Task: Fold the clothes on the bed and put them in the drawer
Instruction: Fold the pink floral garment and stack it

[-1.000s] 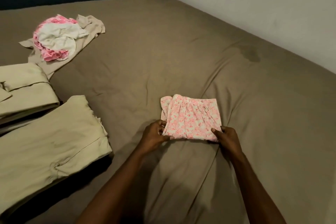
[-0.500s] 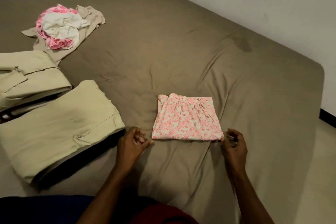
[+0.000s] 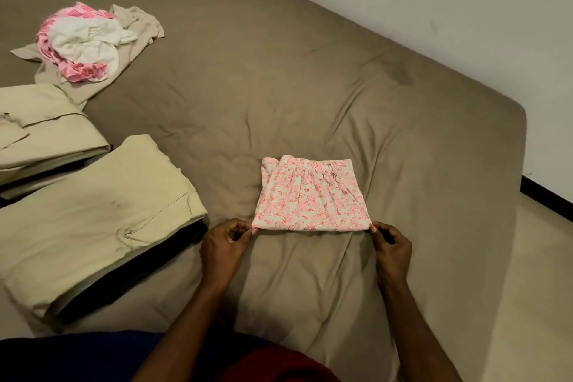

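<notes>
Pinching the near corners of the folded pink floral garment (image 3: 311,197), the left hand (image 3: 221,246) grips its left corner and the right hand (image 3: 392,246) its right, fingers closed on the cloth. It lies flat on the brown bed (image 3: 279,71). Two folded beige garments (image 3: 90,211) sit at the left, just beside each other. Farther back lies an unfolded heap of pink and white clothes (image 3: 83,43) on a tan piece
</notes>
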Demonstrator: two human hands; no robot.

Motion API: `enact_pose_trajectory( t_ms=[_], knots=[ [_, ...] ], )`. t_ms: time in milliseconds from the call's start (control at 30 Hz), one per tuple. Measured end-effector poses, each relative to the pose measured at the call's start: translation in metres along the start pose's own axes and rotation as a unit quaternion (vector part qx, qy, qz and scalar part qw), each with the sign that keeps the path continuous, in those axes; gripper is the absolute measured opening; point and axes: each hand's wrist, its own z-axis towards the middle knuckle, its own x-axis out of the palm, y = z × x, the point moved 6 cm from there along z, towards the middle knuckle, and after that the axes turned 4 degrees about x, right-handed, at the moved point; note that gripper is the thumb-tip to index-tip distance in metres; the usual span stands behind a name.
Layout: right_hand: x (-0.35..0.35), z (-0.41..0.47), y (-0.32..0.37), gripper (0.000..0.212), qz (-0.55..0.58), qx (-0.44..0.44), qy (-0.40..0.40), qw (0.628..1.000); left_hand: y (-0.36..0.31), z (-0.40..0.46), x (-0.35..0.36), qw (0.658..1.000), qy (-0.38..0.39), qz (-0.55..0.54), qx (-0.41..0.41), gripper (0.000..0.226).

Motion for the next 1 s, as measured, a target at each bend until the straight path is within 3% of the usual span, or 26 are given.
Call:
enact_pose_trajectory(
  t_ms=[167, 400, 633, 1000],
  knots=[
    [0.002, 0.0, 0.001, 0.018, 0.001, -0.005, -0.033, 0.999, 0.01, 0.004, -0.001, 1.0, 0.012, 0.005, 0.021, 0.008],
    [0.004, 0.003, -0.004, 0.016, 0.001, -0.005, 0.012, 1.0, 0.003, 0.008, -0.001, 0.998, 0.0, 0.054, 0.044, 0.013],
    [0.003, 0.006, -0.007, 0.005, -0.041, 0.007, -0.071, 0.997, 0.005, 0.018, -0.013, 0.994, -0.002, 0.067, 0.09, 0.01],
    [-0.001, 0.008, -0.016, 0.007, -0.046, 0.033, -0.102, 0.993, 0.008, 0.023, -0.018, 0.994, -0.045, 0.057, 0.086, 0.013]
  ],
)
